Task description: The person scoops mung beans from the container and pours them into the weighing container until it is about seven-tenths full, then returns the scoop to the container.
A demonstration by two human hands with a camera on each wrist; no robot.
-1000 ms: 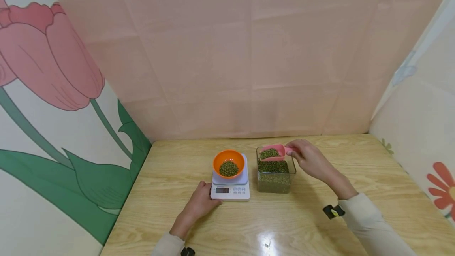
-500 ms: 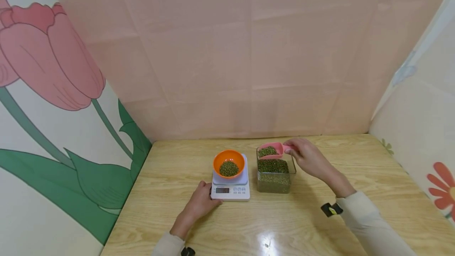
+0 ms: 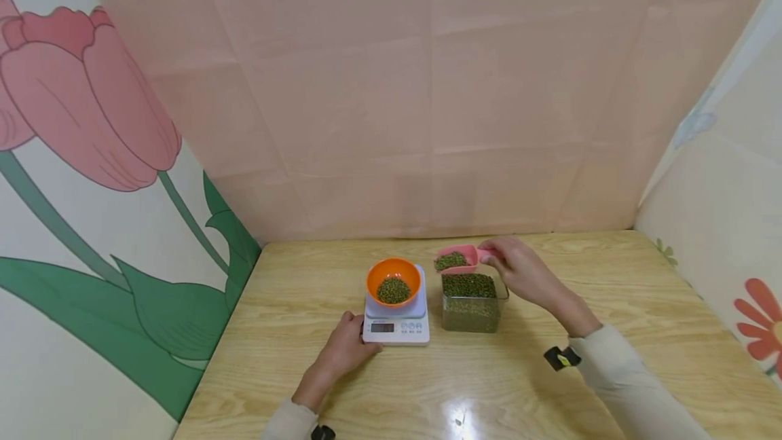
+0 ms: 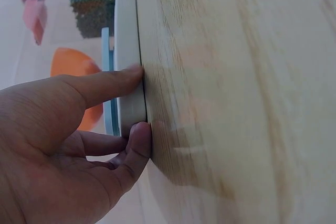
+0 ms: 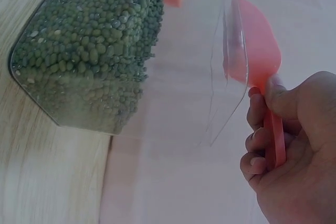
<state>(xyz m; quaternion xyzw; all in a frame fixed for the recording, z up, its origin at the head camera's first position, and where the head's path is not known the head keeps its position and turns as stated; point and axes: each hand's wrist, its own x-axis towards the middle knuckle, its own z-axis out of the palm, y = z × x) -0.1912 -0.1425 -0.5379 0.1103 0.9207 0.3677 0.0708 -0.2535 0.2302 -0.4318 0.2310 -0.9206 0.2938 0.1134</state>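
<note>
My right hand [image 3: 519,269] grips the handle of a pink scoop [image 5: 257,40], which carries green mung beans [image 3: 451,261]. The scoop hangs above the far left rim of a clear plastic container [image 3: 472,318], partly filled with mung beans [image 5: 94,45]. To the left of the container stands a white kitchen scale [image 3: 397,335] with an orange bowl [image 3: 394,267] on its platform. A small heap of mung beans [image 3: 394,290] lies in the bowl. My left hand [image 3: 347,346] holds the scale's front left corner between thumb and curled fingers [image 4: 137,142].
Everything stands on a wooden table [image 3: 293,277]. A pink cloth backdrop [image 3: 427,121] rises behind its far edge. Walls with printed flowers border the left and right sides.
My right hand has moved the loaded scoop to the left and slightly away, from over the container's beans to its far left rim. My left hand and the scale have stayed put.
</note>
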